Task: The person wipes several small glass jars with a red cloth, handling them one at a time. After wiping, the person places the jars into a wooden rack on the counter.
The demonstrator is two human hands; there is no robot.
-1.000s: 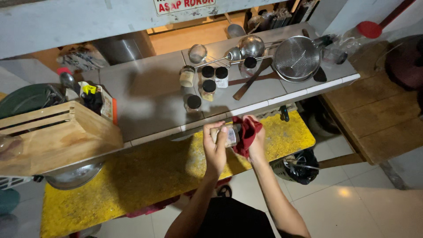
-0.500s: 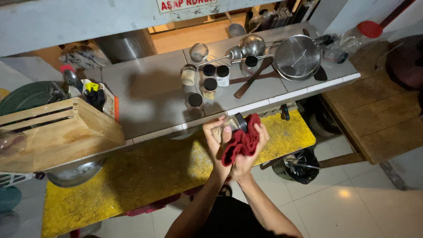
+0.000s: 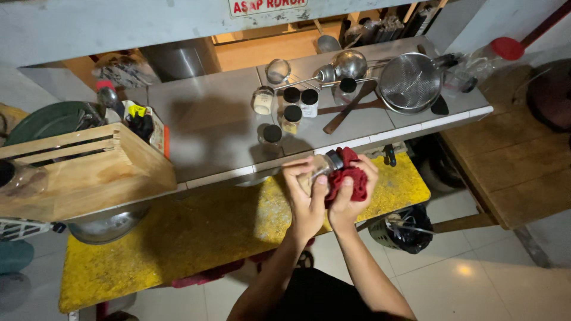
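Grey tiled counter (image 3: 208, 119), yellow shelf (image 3: 196, 232) below, white floor (image 3: 476, 279)

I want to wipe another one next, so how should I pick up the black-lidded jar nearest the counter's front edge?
Grip the jar around its glass body just under the black lid, coming from the front edge. It stands upright, with other jars crowded behind it.

Wooden crate (image 3: 83, 175) sitting at left of grey table (image 3: 208, 119); black-lidded jars (image 3: 291, 107), ladles (image 3: 348, 62) & wire strainer (image 3: 410, 80) lying at right; yellow shelf (image 3: 196, 232) showing below.
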